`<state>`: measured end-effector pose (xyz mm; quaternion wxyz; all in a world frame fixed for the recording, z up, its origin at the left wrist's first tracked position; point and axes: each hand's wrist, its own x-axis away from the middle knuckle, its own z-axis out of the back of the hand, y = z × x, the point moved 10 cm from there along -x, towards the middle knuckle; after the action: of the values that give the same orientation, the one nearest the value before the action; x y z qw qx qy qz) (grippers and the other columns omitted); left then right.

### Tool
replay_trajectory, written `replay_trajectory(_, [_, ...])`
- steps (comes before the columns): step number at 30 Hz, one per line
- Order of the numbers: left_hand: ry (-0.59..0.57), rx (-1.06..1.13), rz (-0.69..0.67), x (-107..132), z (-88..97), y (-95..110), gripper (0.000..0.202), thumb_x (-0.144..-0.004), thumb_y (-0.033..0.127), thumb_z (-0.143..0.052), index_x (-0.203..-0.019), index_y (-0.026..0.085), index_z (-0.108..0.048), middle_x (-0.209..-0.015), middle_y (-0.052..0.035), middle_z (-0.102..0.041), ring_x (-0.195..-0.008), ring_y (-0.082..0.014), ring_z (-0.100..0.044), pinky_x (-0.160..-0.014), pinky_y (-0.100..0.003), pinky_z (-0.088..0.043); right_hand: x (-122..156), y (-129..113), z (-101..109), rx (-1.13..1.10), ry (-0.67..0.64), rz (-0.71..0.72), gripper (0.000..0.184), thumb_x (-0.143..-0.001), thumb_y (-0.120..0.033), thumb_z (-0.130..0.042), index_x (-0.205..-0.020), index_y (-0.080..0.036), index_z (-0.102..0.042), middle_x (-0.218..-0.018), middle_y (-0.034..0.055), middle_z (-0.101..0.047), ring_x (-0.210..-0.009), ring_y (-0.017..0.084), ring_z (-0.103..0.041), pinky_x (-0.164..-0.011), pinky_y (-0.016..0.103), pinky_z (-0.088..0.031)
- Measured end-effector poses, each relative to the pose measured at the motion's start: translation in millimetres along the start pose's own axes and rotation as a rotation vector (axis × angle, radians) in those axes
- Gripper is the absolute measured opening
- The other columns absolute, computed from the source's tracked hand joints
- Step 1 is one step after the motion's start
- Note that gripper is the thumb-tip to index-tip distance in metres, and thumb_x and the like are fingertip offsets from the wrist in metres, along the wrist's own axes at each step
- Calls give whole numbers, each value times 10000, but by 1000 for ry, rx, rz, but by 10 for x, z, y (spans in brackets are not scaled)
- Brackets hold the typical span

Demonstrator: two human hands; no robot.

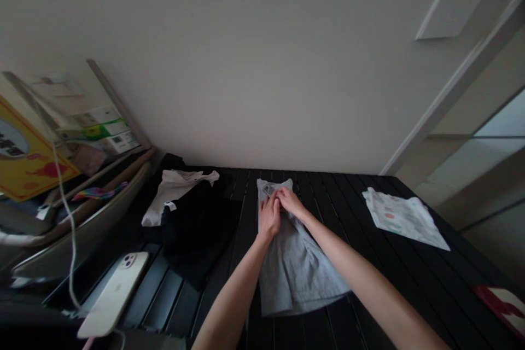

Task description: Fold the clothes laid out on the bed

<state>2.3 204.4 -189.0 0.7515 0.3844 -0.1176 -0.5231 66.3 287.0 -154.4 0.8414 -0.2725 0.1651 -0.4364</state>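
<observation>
A grey garment [295, 268] lies on the black slatted table [410, 279], stretching away from me. My left hand [269, 216] rests on its far part with fingers curled, touching the cloth near the far edge. My right hand [289, 200] is beside it, fingers pinched on the grey fabric near the same far edge. Both hands meet at the garment's top end.
A pile of black clothing [197, 224] with a white garment [174, 194] on top lies to the left. A folded patterned white cloth [404, 217] lies at the right. A white phone [115, 292] with a cable sits near left. Boxes and clutter stand far left.
</observation>
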Motion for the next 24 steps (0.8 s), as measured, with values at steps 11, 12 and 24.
replay_trajectory(11, [-8, -169, -35, 6, -50, 102, 496, -988, 415, -215, -1318, 178, -500, -1425, -106, -477, -1381, -236, -334, -1160, -457, -186, 1301, 519, 140, -134, -232, 31, 226, -783, -203, -586, -1004, -167, -557, -796, 24, -682, -694, 155, -639, -649, 228, -429])
replay_trajectory(12, [-12, -171, -37, 6, -61, 96, 490, -985, 408, -236, -1330, 168, -488, -1432, -115, -465, -1383, -238, -332, -1162, -455, -185, 1405, 542, 124, -136, -261, 26, 235, -770, -196, -593, -999, -170, -550, -799, 25, -681, -711, 160, -641, -649, 227, -421])
replay_trajectory(24, [-42, -29, -106, -345, 116, 136, 665, -815, 26, -306, -1461, 179, -325, -1516, -64, -339, -1404, -166, -283, -1191, -397, -119, 2221, -87, 471, 163, -93, 197, 293, -824, -78, -401, -990, -223, -594, -976, 57, -650, -928, 206, -615, -820, 318, -464])
